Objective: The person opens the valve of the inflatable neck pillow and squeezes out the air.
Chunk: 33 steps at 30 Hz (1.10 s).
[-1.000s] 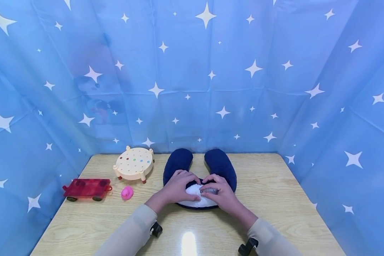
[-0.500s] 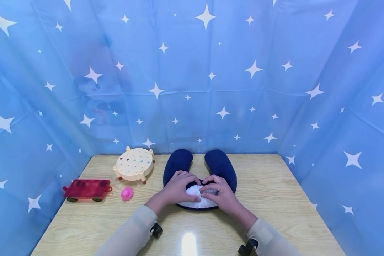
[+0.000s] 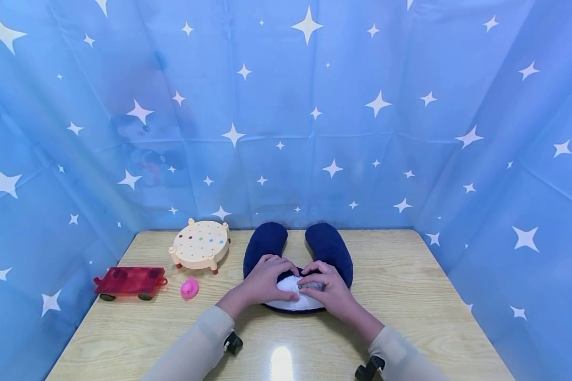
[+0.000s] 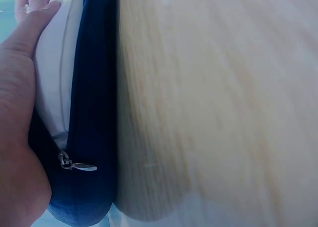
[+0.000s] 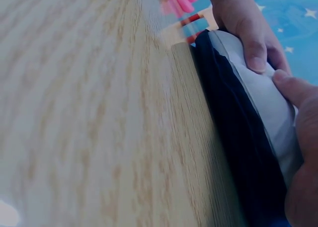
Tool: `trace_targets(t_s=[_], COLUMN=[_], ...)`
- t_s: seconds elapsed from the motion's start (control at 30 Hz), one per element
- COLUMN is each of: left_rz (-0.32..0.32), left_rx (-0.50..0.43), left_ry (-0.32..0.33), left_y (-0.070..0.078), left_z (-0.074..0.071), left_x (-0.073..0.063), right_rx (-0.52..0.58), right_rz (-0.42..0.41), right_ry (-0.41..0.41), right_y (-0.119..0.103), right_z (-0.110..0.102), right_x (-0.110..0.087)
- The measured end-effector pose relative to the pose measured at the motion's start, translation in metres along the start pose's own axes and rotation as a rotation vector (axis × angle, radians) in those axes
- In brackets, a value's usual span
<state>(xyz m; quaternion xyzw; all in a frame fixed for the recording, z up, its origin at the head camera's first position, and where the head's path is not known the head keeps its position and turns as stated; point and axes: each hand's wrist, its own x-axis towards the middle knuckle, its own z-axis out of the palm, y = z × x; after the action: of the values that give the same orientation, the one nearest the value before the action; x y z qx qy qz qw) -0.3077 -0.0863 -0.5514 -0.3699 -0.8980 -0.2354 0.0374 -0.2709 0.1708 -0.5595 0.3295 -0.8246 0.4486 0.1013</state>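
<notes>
Left hand (image 3: 268, 280): thumb and fingers wide apart on the neck pillow (image 3: 328, 247). Right hand (image 3: 331, 288): fingers bent at the white lining (image 3: 288, 284); I cannot tell its hold. Zipper pull (image 4: 84, 166): behind left thumb.

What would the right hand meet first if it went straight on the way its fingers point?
Most likely the left hand, facing the right hand over the pillow, though the depth between them is unclear.

On the counter (image 3: 414, 312), a pink toy duck (image 3: 189, 289) sits near a red toy wagon (image 3: 131, 281) and round dotted stand (image 3: 200, 245); starry curtain (image 3: 286, 111) behind.
</notes>
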Motion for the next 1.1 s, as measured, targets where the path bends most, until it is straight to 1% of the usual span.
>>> trace_targets(t_s=[0.4,0.63,0.9,1.1], left_rz=[0.026,0.009,0.010,-0.012], left_rx=[0.013,0.006,0.008,0.012], left_ry=[0.027,0.012,0.014,-0.014], left_y=[-0.0001,0.0008,0.0009,-0.0013], left_z=[0.0020,0.0017,0.0014,0.0030], left_x=[0.0001,0.0002,-0.0001,0.0014], right_rx=[0.017,0.011,0.014,0.016], right_rz=[-0.017,-0.017,-0.022,-0.007], right_ry=[0.017,0.015,0.016,0.012], right_y=[0.0066,0.0071,0.0079,0.0060], right_z=[0.0033,0.0031,0.0041,0.0031], right_x=[-0.0013,-0.0015,-0.0021,-0.0015])
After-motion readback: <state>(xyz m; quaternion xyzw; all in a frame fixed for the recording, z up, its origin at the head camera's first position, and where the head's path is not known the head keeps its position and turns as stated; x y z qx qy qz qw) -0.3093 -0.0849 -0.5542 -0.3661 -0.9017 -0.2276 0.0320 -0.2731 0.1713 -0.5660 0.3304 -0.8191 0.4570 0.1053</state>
